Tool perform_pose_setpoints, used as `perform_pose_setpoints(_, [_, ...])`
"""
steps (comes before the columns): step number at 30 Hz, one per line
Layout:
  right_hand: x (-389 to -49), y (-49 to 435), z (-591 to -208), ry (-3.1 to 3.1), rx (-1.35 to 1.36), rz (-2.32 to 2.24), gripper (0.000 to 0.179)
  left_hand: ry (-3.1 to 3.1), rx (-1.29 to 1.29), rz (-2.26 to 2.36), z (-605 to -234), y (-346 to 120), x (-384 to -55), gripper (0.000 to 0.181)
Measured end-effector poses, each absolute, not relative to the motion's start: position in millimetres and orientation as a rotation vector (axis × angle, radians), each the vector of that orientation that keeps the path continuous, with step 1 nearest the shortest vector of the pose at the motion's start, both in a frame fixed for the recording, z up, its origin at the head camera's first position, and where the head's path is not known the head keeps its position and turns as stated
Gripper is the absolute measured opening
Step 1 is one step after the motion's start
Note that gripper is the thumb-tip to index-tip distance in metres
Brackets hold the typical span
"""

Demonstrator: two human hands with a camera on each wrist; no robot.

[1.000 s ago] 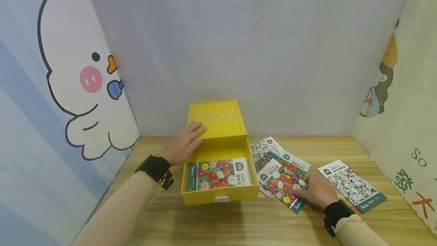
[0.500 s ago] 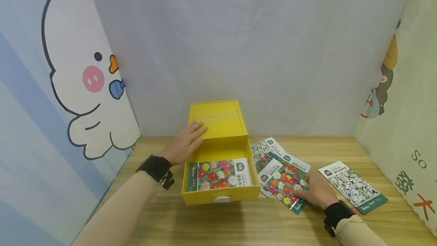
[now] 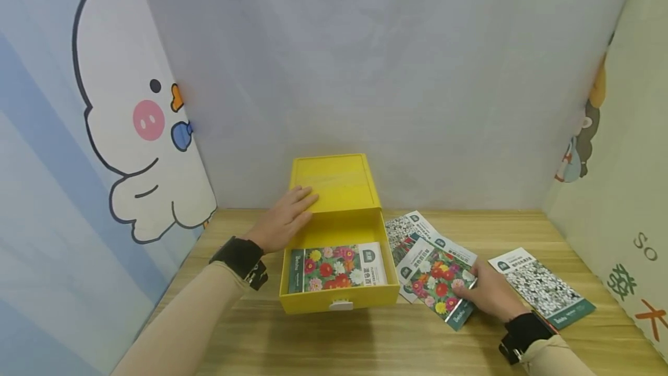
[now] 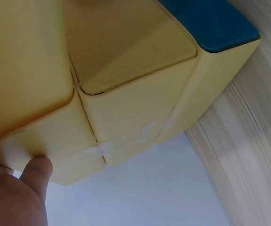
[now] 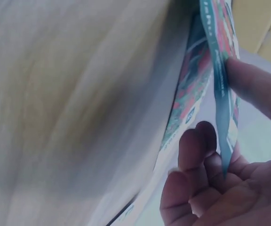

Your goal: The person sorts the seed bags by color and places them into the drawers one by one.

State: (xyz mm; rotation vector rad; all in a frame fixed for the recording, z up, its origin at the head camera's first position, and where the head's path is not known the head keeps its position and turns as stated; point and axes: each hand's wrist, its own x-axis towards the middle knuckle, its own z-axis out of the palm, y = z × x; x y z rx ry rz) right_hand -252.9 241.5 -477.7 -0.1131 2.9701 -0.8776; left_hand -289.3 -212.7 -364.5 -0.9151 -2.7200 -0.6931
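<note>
A yellow drawer box [image 3: 339, 181] stands against the back, its drawer [image 3: 308, 302] pulled out and holding a seed packet [image 3: 334, 268] with bright mixed flowers. My left hand [image 3: 279, 222] rests on the box's left top edge, fingers extended; in the left wrist view, the thumb [image 4: 37, 172] touches the box's side. To the right of the drawer, my right hand [image 3: 493, 290] pinches a matching flower seed packet [image 3: 439, 280] by its edge. The right wrist view shows this packet [image 5: 221, 89] between thumb and fingers, raised off those beneath.
Under and behind the held packet lie several overlapping seed packets [image 3: 399, 230], partly hidden. A white-flower seed packet [image 3: 543, 286] lies apart at the right. Fabric walls enclose the wooden table [image 3: 323, 347] at the back and both sides.
My right hand has taken the top mixed-flower packet by its edge and lifted it slightly off the pile. The left hand stays on the box; the head view has shifted a little.
</note>
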Motion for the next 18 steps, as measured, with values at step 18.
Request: perform_pose_setpoints(18, [-248.1,245.5,-466.9,2.965,-0.132,-0.976,0.044,-2.718,-0.908,-0.701,-365.5,-211.8,-290.2,0.048])
